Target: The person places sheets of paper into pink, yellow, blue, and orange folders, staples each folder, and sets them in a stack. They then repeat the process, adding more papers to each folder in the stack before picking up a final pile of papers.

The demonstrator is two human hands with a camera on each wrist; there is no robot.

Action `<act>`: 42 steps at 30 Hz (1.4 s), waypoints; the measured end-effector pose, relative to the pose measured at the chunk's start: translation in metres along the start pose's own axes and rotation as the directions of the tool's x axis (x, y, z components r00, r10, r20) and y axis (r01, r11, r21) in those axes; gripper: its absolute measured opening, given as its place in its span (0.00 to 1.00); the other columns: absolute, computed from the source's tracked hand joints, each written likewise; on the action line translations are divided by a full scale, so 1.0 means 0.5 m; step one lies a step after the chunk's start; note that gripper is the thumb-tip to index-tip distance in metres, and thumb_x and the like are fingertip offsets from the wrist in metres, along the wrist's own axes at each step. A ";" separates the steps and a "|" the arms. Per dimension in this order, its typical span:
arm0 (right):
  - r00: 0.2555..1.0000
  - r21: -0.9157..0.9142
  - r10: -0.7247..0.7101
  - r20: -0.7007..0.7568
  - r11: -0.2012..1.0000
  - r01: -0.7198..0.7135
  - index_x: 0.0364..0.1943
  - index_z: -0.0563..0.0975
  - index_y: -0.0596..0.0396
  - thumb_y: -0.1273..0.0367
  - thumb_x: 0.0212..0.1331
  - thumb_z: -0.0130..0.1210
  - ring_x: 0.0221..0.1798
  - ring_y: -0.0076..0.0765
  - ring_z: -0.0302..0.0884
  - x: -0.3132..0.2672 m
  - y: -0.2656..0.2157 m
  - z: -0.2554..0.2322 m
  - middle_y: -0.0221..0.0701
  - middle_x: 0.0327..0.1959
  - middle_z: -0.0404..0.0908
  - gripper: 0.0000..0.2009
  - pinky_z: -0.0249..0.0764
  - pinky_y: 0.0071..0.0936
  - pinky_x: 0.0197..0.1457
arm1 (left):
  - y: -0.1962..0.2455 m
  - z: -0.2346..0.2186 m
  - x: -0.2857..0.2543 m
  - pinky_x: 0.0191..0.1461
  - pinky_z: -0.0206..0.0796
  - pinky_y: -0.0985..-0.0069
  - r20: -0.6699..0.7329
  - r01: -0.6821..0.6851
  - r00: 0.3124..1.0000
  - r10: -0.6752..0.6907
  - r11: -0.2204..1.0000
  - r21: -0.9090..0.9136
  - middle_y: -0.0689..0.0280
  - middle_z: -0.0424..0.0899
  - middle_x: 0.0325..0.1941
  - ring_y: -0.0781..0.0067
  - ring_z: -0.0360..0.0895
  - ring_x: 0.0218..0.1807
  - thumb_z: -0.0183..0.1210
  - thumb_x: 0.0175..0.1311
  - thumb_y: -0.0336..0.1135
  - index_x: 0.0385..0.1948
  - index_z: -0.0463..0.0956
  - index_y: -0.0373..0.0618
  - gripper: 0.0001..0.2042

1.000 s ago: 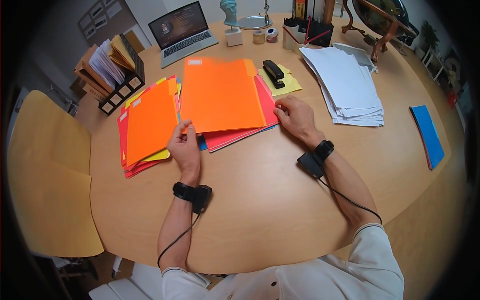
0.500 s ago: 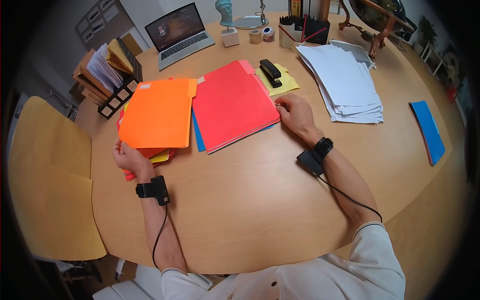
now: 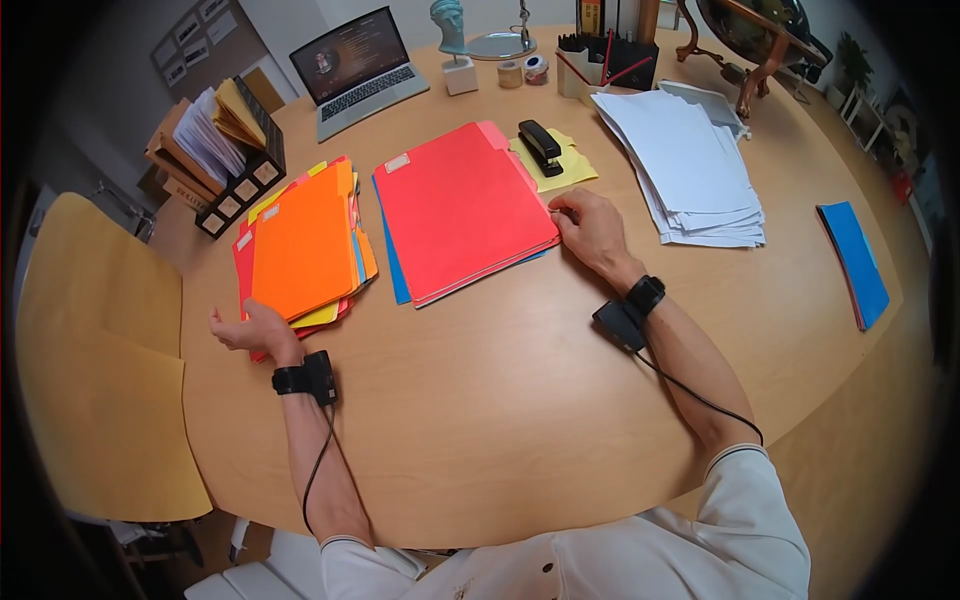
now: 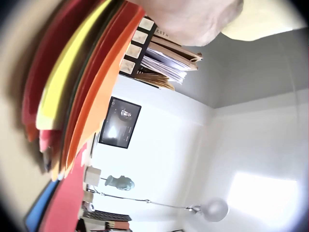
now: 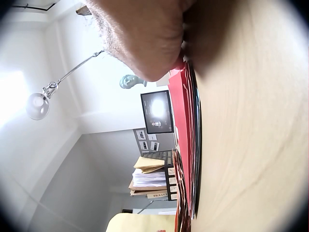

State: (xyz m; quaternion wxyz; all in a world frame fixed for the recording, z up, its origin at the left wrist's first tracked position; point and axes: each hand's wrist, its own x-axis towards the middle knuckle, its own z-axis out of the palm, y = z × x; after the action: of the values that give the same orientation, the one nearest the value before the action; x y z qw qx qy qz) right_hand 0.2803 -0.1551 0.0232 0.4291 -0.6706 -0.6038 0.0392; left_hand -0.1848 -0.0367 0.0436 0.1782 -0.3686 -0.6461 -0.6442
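A pile of folders [image 3: 305, 250] lies at the left, an orange one on top with red, yellow and blue edges beneath. My left hand [image 3: 257, 328] is just over its near edge, palm turned up, fingers relaxed and holding nothing. To the right of it is a second stack, topped by a red folder [image 3: 465, 210] with a white label and a blue folder [image 3: 395, 265] showing under it. My right hand [image 3: 592, 228] has its fingers curled at the right edge of this red folder, pinching it near the corner. In the right wrist view the hand [image 5: 149, 38] covers that corner.
A black stapler [image 3: 541, 147] sits on yellow paper [image 3: 575, 165] behind my right hand. White sheets [image 3: 690, 175] are piled farther right, a blue folder [image 3: 855, 265] near the edge. Behind stand a file holder [image 3: 240, 190], laptop [image 3: 370, 75], bust [image 3: 455, 45] and pen holder [image 3: 580, 75].
My left hand has carried an orange folder leftward from the red stack to the left pile and let go of it, baring the red folder. The right hand has stayed at the red stack's edge.
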 end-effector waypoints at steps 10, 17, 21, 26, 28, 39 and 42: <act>0.998 0.027 0.054 0.017 0.998 -0.055 0.37 0.86 0.56 0.68 0.56 0.64 0.39 0.45 0.84 0.000 -0.007 -0.004 0.38 0.36 0.87 0.08 0.78 0.39 0.44 | 0.202 -0.047 -0.165 0.72 0.61 0.65 0.770 0.011 0.392 0.504 0.834 -0.552 0.52 0.77 0.65 0.57 0.73 0.68 0.67 0.65 0.37 0.60 0.74 0.34 0.25; 0.996 0.012 0.080 0.049 0.997 -0.081 0.36 0.86 0.55 0.60 0.55 0.68 0.37 0.43 0.85 0.005 -0.015 -0.008 0.36 0.35 0.87 0.13 0.78 0.39 0.42 | 0.229 -0.064 -0.242 0.81 0.48 0.57 0.887 -0.277 0.010 0.462 0.853 -0.441 0.37 0.62 0.75 0.43 0.52 0.81 0.69 0.58 0.60 0.68 0.66 0.29 0.46; 0.993 -0.033 0.101 0.060 0.995 -0.099 0.37 0.87 0.56 0.47 0.50 0.69 0.36 0.42 0.85 0.005 -0.039 -0.011 0.35 0.33 0.86 0.24 0.78 0.38 0.40 | 0.233 -0.062 -0.244 0.81 0.49 0.57 0.902 -0.231 0.069 0.427 0.886 -0.402 0.35 0.63 0.74 0.42 0.53 0.80 0.69 0.57 0.61 0.67 0.64 0.24 0.48; 0.985 -0.128 0.140 0.100 0.984 -0.127 0.40 0.87 0.55 0.37 0.48 0.67 0.38 0.41 0.85 -0.001 -0.082 -0.013 0.36 0.35 0.86 0.33 0.78 0.38 0.41 | 0.223 -0.053 -0.258 0.80 0.52 0.57 0.887 -0.270 0.129 0.443 0.877 -0.398 0.35 0.67 0.71 0.40 0.59 0.77 0.67 0.61 0.56 0.64 0.67 0.23 0.42; 0.992 -0.073 0.120 0.033 0.990 -0.117 0.44 0.87 0.53 0.35 0.47 0.67 0.40 0.42 0.85 -0.004 -0.069 0.003 0.37 0.40 0.85 0.35 0.78 0.40 0.42 | 0.200 -0.038 -0.264 0.78 0.55 0.57 0.844 -0.275 0.162 0.511 0.845 -0.459 0.33 0.71 0.67 0.36 0.64 0.74 0.61 0.69 0.48 0.61 0.69 0.21 0.33; 0.987 -0.215 -0.112 0.118 0.967 0.136 0.37 0.85 0.57 0.47 0.44 0.74 0.46 0.45 0.76 -0.028 -0.094 0.005 0.38 0.44 0.78 0.28 0.71 0.41 0.48 | 0.253 -0.071 -0.260 0.65 0.62 0.52 0.852 -0.098 0.388 0.350 0.935 -0.340 0.36 0.80 0.50 0.34 0.72 0.58 0.41 0.80 0.39 0.48 0.75 0.22 0.22; 0.983 -0.293 -0.093 0.157 0.946 0.137 0.34 0.84 0.58 0.50 0.48 0.73 0.45 0.46 0.74 -0.035 -0.118 0.009 0.38 0.41 0.79 0.23 0.66 0.42 0.48 | 0.242 -0.076 -0.256 0.54 0.63 0.50 0.822 -0.196 0.417 0.389 0.921 -0.337 0.40 0.79 0.38 0.39 0.72 0.48 0.41 0.80 0.39 0.39 0.76 0.23 0.22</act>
State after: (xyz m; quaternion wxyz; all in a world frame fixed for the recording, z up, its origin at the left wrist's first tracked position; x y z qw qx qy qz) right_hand 0.2274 -0.1730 0.0489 0.2791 -0.6874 -0.6698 -0.0314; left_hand -0.0236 -0.1172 0.0420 -0.1032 -0.7672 -0.5062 -0.3801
